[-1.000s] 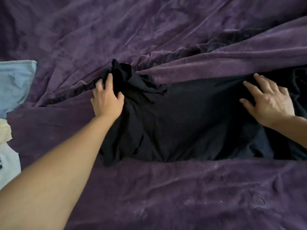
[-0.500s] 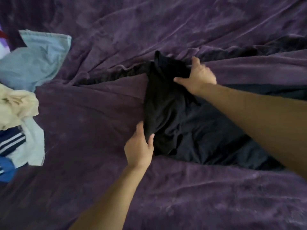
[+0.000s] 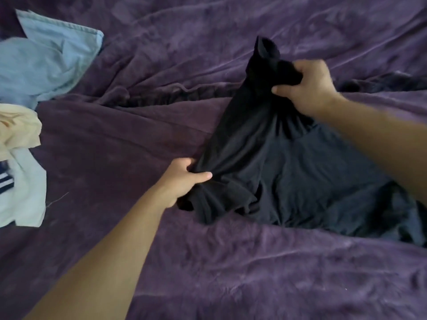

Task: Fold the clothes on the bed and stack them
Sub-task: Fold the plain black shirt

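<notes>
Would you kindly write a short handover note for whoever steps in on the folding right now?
The left hand grips the black garment at its near left edge; right hand grips its bunched far end.
It lies rumpled on the bed.
The other clothes lie loose at the left.
Done: no fold or stack in view.
Left: fold it, then the others, and stack.

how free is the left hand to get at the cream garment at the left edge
Probably not at once: the left hand grips the black garment. If it lets go, only bare purple bedcover lies between it and the cream garment.
</notes>
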A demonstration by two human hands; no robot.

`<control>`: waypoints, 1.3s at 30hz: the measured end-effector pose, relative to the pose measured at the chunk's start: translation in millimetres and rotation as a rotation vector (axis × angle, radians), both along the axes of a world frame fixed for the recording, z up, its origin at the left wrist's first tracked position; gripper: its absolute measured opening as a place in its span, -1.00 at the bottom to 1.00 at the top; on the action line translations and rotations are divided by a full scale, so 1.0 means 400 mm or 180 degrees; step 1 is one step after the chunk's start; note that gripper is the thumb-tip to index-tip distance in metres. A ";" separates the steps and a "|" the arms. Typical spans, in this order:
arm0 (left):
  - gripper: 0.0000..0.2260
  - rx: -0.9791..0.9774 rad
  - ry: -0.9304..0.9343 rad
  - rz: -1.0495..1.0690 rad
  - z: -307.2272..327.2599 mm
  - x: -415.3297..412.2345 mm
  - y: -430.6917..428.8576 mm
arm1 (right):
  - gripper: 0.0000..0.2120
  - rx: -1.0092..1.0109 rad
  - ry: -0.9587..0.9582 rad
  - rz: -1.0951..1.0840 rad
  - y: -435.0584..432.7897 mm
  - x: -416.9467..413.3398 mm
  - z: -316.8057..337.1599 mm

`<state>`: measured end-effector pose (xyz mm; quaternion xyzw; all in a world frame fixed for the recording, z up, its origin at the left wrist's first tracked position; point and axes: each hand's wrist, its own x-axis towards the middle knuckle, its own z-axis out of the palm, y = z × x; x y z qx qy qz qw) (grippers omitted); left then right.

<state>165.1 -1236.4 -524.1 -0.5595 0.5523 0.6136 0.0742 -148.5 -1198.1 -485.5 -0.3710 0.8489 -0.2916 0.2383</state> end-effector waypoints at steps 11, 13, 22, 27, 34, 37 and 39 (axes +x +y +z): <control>-0.75 -0.1541 -0.1337 -0.0840 0.040 -0.009 -0.024 | -0.78 0.0461 0.1096 0.2237 0.438 0.243 -0.045; -0.64 -0.1597 -0.1360 -0.0899 0.036 -0.013 0.011 | -0.80 -0.0194 0.1388 0.1537 0.415 0.257 -0.045; -0.55 -0.1841 -0.1390 -0.0622 0.005 0.007 0.063 | -0.30 0.1893 0.0792 0.1803 0.315 0.395 -0.197; -0.78 -0.2121 -0.0905 -0.0675 0.082 -0.043 0.080 | -0.43 0.0583 0.0664 0.1142 0.381 0.314 -0.128; -0.63 -0.2411 0.0082 -0.1266 0.254 -0.298 0.270 | -0.58 0.0484 0.0603 -0.0896 0.704 0.080 -0.093; -0.61 -0.2406 0.0425 -0.1479 0.262 -0.452 0.403 | -0.61 0.0423 0.0454 -0.1486 0.841 -0.001 -0.090; -0.62 -0.2229 0.0488 -0.1614 0.248 -0.557 0.495 | -0.63 0.0362 0.0319 -0.1793 0.926 -0.051 -0.086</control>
